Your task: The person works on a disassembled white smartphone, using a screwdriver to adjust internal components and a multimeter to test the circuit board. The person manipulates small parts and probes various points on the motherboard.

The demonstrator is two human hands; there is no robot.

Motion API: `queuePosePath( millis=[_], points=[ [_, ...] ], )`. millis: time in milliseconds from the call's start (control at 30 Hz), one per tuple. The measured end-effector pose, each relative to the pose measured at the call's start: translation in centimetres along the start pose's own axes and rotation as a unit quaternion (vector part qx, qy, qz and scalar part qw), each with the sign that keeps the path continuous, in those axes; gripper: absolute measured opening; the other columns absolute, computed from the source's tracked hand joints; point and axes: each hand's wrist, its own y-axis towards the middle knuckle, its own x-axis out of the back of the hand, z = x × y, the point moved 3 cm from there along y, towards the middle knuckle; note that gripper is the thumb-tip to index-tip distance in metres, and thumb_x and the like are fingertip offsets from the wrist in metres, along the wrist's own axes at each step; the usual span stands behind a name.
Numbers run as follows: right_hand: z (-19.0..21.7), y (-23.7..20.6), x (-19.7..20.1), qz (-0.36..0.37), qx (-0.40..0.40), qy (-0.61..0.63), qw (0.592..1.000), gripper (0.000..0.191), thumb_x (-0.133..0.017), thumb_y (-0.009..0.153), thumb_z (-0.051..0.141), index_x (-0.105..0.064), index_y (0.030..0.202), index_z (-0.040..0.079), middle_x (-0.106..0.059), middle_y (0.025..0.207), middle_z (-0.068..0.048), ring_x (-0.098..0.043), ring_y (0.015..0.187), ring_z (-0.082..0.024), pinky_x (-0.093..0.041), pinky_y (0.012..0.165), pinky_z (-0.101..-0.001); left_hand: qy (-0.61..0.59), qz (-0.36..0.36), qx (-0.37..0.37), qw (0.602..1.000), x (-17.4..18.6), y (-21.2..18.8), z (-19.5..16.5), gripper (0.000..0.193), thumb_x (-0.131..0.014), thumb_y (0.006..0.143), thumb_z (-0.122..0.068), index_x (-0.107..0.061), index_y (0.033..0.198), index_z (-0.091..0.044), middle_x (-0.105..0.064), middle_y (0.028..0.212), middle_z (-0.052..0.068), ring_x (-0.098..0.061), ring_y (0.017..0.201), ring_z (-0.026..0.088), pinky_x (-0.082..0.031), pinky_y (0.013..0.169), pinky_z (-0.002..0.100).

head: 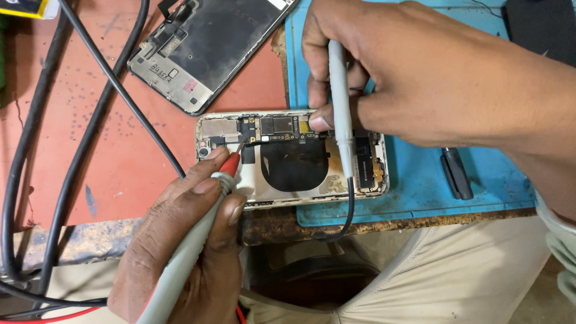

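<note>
Pinching a red-tipped probe, the left hand rests its point on the opened phone at the bench edge; a slip could bridge neighbouring contacts. The right hand grips a grey probe, whose trailing lead might snag.

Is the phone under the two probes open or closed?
Open: the phone shows bare circuit boards and a black coil, and its screen lies apart.
</note>
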Motion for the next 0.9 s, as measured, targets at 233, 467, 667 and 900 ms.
queuePosePath(
  millis=[233,467,667,900],
  points=[
    [-0.3,-1.4,-0.4,-0.005,-0.047,-0.102,0.994,0.036,-0.063,0.084,-0.007,-0.046,0.112,0.008,-0.077,0.093,-0.005,-0.076,0.089,-0.019,-0.059,0.063,-0.0373,0.013,0.016,-0.002,1.000,-0.2,-0.1,0.1,0.015,-0.073,0.106,-0.008,-0.062,0.115,-0.002,-0.073,0.117,0.027,-0.078,0.112,0.028,-0.064,0.099,0.036],
    [-1.0,-0.7,-0.6,-0.017,-0.002,0.086,0.996,0.031,-0.073,0.092,0.004,-0.046,0.108,0.004,-0.071,0.090,-0.007,-0.078,0.090,-0.016,-0.064,0.073,-0.0295,0.017,0.006,-0.006,1.000,-0.3,-0.3,0.2,0.018,-0.072,0.106,-0.009,-0.060,0.118,-0.002,-0.072,0.119,0.026,-0.078,0.113,0.028,-0.061,0.096,0.035],
    [-1.2,-0.8,-1.0,-0.017,-0.004,0.062,0.998,0.042,-0.082,0.087,0.010,-0.046,0.108,0.005,-0.065,0.090,-0.004,-0.066,0.078,-0.014,-0.055,0.060,-0.0291,0.026,0.019,-0.016,0.999,-0.3,0.3,0.0,0.018,-0.073,0.106,-0.008,-0.060,0.117,-0.001,-0.073,0.117,0.025,-0.078,0.113,0.029,-0.062,0.097,0.036],
    [-1.4,-0.8,-1.0,-0.015,0.019,-0.043,0.999,0.044,-0.083,0.087,0.014,-0.046,0.109,0.005,-0.061,0.083,-0.005,-0.058,0.069,-0.014,-0.050,0.054,-0.0298,0.027,0.020,-0.034,0.999,-0.3,0.2,-0.1,0.018,-0.075,0.107,-0.006,-0.061,0.116,0.000,-0.074,0.113,0.023,-0.079,0.112,0.029,-0.063,0.099,0.036]
  ],
)
